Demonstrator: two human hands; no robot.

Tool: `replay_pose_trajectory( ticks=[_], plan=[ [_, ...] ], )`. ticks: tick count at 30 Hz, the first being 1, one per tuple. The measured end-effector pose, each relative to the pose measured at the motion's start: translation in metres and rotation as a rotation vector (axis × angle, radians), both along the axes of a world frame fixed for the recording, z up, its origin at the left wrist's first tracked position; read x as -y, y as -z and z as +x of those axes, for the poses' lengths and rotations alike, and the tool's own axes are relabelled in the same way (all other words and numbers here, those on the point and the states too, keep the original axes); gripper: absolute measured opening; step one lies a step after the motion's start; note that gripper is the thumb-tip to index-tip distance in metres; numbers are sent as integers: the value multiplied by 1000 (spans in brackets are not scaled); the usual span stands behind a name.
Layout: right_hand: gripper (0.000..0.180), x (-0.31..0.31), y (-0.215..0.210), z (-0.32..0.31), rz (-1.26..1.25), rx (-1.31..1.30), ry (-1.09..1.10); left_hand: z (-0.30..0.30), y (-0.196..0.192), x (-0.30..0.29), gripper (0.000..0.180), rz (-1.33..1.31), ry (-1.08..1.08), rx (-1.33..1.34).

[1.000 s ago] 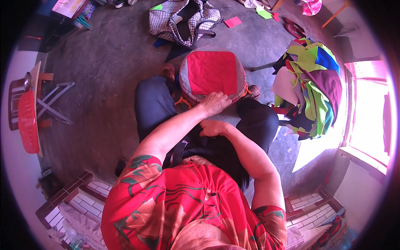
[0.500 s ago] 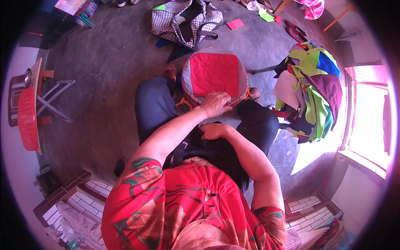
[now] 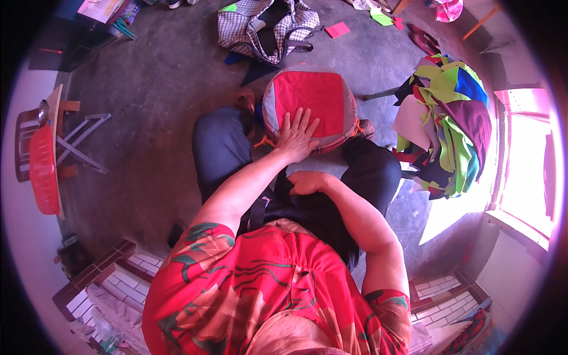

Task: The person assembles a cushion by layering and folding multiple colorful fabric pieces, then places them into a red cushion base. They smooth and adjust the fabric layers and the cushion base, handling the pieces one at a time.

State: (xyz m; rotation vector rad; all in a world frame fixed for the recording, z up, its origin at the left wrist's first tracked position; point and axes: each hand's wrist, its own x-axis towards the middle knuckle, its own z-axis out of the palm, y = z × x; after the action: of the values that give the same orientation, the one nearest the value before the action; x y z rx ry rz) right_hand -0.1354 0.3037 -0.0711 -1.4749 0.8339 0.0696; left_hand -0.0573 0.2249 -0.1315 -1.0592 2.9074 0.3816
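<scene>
Between the knees of the seated person, at the middle of the head view, lies a round red cushion (image 3: 310,106) with grey side panels, resting partly on the lap and partly over the concrete floor (image 3: 154,89). On the cushion's near edge lies the left hand (image 3: 296,137), palm down, its fingers (image 3: 303,118) spread flat and pointing away from the body across the red cloth, grasping nothing. That arm runs straight and bare from the shoulder up to the cushion. Just nearer the body than the cushion, the right hand (image 3: 307,182) rests on the dark trousers, curled into a loose fist, not touching the cushion; whether it grips anything I cannot tell. Its forearm bends back toward the elbow at the lower right. Beyond the cushion lies a checked bag (image 3: 260,29); to the cushion's right sits a heap of coloured cloth pieces (image 3: 449,124); far to its left stands a red plastic basket (image 3: 44,171).
</scene>
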Motion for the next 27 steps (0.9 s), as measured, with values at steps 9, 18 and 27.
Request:
replay_pose_trajectory(
  ticks=[9, 18, 27],
  plan=[
    [36, 0, 9, -1, -38, -37, -19, -4, -13, 12, 65, 127, -121, -163],
    [42, 8, -14, -4, 32, -135, -41, 16, -11, 56, 92, 254, -857, -573],
    [34, 3, 0, -8, -7, -44, 10, 36, 4, 80, 63, 1217, -1182, -1138]
  ],
)
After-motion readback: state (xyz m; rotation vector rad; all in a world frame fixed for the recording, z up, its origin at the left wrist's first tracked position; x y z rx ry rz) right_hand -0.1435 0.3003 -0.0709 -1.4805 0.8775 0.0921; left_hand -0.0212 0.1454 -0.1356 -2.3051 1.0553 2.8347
